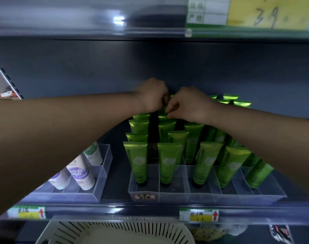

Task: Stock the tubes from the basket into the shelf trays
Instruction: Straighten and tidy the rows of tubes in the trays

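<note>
Shelf (115,187) is carrying a clear divided tray (174,196), with green tubes (169,161) standing in rows, caps down. White slotted basket (65,231) is sitting near, below the shelf edge. Right hand (189,104) is pinching a far green tube (161,118) at its crimped top. Left hand (152,95) is curling just beside it, grip hidden.

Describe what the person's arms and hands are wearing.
Nothing visible: the left forearm and right forearm are bare, with no sleeves in frame. The left hand and right hand carry no gloves, and no watch, bracelet or ring shows.
</note>
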`<state>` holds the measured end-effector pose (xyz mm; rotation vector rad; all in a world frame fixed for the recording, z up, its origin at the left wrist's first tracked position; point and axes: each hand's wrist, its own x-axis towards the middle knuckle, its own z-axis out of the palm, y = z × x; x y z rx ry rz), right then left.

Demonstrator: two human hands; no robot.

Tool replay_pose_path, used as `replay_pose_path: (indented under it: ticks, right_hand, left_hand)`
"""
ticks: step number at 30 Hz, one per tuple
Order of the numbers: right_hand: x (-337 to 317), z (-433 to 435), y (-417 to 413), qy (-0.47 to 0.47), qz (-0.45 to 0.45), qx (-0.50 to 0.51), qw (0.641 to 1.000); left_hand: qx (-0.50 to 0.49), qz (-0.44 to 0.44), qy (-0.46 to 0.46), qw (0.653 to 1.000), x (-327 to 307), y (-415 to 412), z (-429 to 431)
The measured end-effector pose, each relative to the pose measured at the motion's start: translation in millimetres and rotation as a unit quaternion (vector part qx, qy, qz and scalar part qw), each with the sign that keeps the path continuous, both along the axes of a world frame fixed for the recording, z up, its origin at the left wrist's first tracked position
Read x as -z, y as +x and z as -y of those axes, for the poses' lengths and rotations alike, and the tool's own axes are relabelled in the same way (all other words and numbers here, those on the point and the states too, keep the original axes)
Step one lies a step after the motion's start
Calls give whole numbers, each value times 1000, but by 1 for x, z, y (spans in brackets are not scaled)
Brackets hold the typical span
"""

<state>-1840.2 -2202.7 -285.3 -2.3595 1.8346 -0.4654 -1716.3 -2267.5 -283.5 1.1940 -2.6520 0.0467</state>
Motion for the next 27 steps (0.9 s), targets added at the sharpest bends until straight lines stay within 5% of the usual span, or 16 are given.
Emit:
replay_pose_path:
  ticks: [17, 27]
  right_hand:
    - [-26, -41, -17, -2, 45, 20, 999]
    - [-10, -63, -2, 38, -28, -17, 999]
  left_hand:
    - [-7, -42, 3, 999, -28, 16, -42]
    - [-33, -9, 54, 998, -13, 21, -62]
